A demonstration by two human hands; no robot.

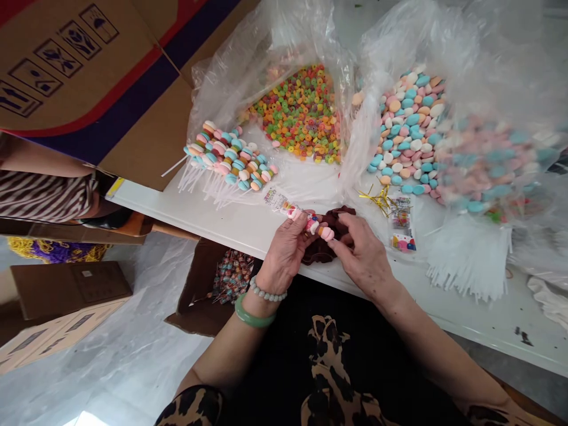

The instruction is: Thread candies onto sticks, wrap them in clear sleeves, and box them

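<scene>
My left hand is closed around a candy skewer of pink and tan pieces, partly inside a small clear printed wrapper. The wrapper's far end sticks out beyond my left fingers. At the skewer's near end is my right hand, its thumb and fingertips closed in against the pink candy; the exact grip is partly hidden. Beneath both hands lies a dark brown cloth at the table edge. Finished-looking candy skewers on white sticks lie in a pile to the left.
Plastic bags hold ring gummies and pastel candies. White sticks, gold twist ties and printed wrappers lie on the white table. A carton stands left; an open box of wrapped skewers sits below.
</scene>
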